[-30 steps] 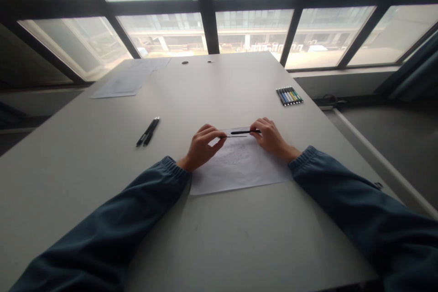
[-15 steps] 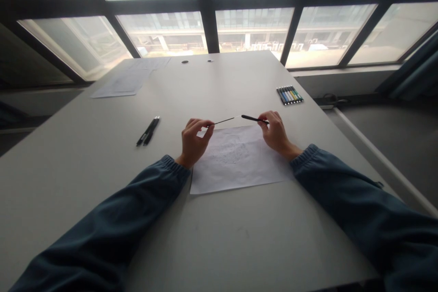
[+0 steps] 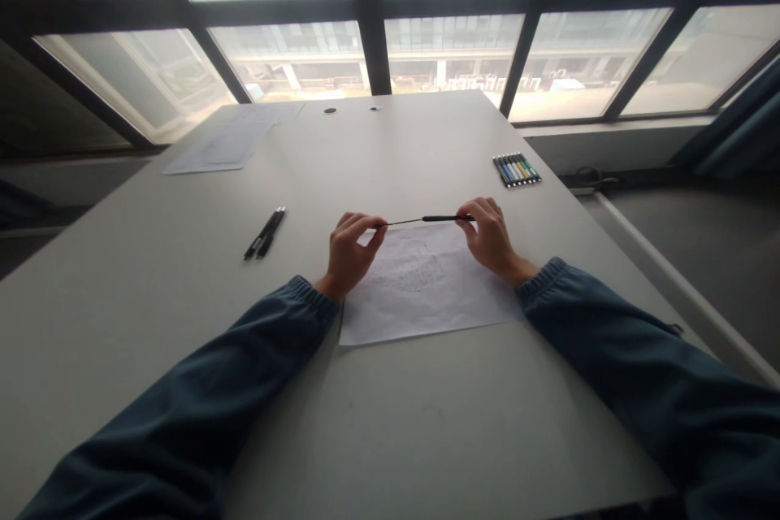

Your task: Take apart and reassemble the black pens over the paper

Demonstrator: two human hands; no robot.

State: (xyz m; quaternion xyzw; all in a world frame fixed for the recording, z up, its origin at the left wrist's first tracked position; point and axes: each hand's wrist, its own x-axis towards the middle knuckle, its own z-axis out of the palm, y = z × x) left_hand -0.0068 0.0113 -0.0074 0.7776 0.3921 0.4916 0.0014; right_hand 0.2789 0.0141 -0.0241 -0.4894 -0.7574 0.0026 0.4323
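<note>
Between thumb and fingertips, my left hand [image 3: 353, 252] pinches a thin dark pen refill [image 3: 403, 222] by its left end. My right hand [image 3: 489, 238] is closed on a black pen barrel [image 3: 439, 218], which points left. The refill's right tip meets the barrel's open end, and the two lie nearly in one line. Both hands are held over the far edge of a white sheet of paper [image 3: 439, 301] with faint dark marks on it. How far the refill reaches inside the barrel is hidden.
Two dark pens [image 3: 264, 233] lie side by side left of my left hand. A row of several pens with coloured labels [image 3: 517, 170] is at the right. More papers [image 3: 213, 150] rest at the far left of the white table [image 3: 390, 422], before the windows.
My left hand has shifted slightly right with the refill. The pen barrel has levelled and moved a little left, so the gap between refill and barrel has closed.
</note>
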